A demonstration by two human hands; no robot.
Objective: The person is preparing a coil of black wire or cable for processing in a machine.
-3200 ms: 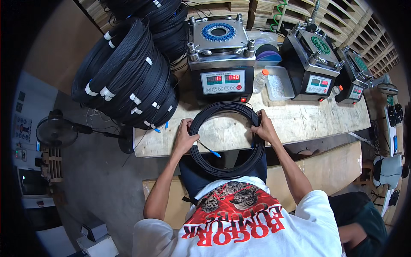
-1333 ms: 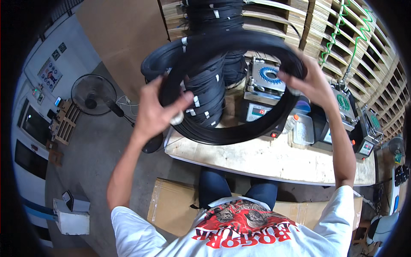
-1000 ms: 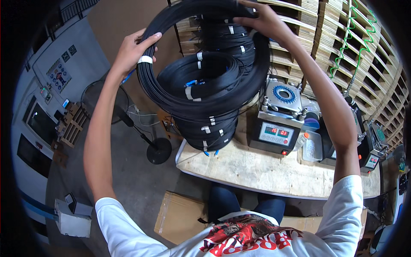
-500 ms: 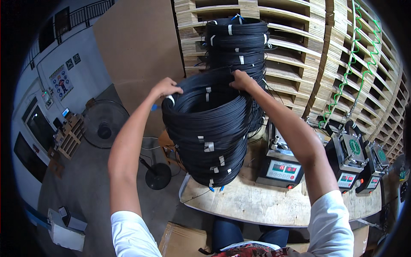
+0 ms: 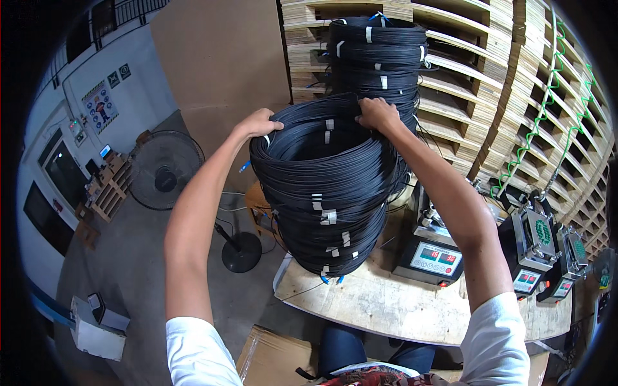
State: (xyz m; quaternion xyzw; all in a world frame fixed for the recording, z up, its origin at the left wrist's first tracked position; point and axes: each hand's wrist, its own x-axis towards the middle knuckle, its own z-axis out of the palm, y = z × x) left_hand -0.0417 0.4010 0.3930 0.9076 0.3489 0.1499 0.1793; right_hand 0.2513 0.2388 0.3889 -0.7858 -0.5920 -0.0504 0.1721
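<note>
A tall stack of black cable coils [image 5: 325, 193], bound with white tape tabs, stands on the wooden table [image 5: 380, 309]. My left hand [image 5: 261, 123] grips the left rim of the top coil, thumb over the inner edge. On its far right rim my right hand [image 5: 378, 114] is closed, fingers wrapped over the cable. A blue-tipped cable end [image 5: 244, 166] sticks out below my left hand, and more blue tips [image 5: 331, 280] show at the stack's foot. Behind my right hand rises a second stack of black coils [image 5: 380, 58].
Right of the stack sits a bench machine [image 5: 430, 257] with a lit display; two similar machines [image 5: 531, 248] stand farther right. Wooden pallets [image 5: 457, 71] rise behind. At left are a standing fan [image 5: 166, 174] and a white box [image 5: 96, 334]. Green coiled hoses [image 5: 531, 128] hang at right.
The whole view has shifted, so the stacks and machines appear farther right. Both hands keep their hold on the top coil, whose rim now looks more level. My right hand's fingers show more fully.
</note>
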